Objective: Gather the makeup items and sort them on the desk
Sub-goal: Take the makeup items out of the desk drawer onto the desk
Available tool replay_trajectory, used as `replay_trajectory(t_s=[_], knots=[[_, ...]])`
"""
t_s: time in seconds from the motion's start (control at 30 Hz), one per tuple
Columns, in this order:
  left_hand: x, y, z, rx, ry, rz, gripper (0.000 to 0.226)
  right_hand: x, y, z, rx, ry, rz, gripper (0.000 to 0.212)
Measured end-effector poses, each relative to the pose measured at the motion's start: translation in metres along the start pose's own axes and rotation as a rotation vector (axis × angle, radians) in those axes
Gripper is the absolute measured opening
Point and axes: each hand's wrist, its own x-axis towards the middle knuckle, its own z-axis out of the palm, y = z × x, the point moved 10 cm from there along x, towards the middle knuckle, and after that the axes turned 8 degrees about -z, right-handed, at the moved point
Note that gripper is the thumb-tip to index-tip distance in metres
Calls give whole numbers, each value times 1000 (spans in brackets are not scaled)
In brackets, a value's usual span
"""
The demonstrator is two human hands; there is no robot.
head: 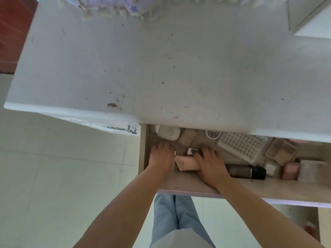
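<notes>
Head view. I see both hands inside the open drawer (188, 185) under the white desk (161, 68). They lie apart, with a gap between them.

The left hand (161, 154) sits at the left end of the drawer, palm down, fingers reaching forward. Its fingertips are hidden against the drawer floor, so I cannot tell whether it grips anything. Just beyond its fingers lies a white rounded case (169, 133), and beside that, toward the right hand, a beige compact (188, 138).

The right hand (211, 163) lies palm down with fingers spread. It rests on a pale pink tube (186, 162), which shows in the gap between the two hands. At its fingertips is a small white box (192, 151) with a dark panel. Whether the fingers curl round the tube I cannot tell.

To the right of the right hand:
- a dark bottle (245, 171) lying on its side, touching the wrist side of the hand;
- a patterned flat box (241, 145) lying at an angle, beyond the bottle;
- an eyeshadow palette (281, 151) farther right;
- a small pink box (291, 170) and blurred items past it.

Beyond the right hand's fingers, partly under the desk edge, sits a round jar (213, 134).

The desk surface above the hands is marked with stains. Below the forearms I see light blue trousers (179, 221) and pale floor tiles (62, 167).
</notes>
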Motion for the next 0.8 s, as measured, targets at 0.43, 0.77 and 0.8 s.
replay_trajectory(t_s=[0.43,0.77,0.8], knots=[[-39,-14,-35,-192,93,75,25,-14,-21,-39,57,-26,-268,29],[-106,-114,-139,-432,418,-28,37,-34,-93,-210,44,507,-415,40],[-108,-132,-150,-441,447,-66,37,-27,-103,-228,41,538,-430,40]])
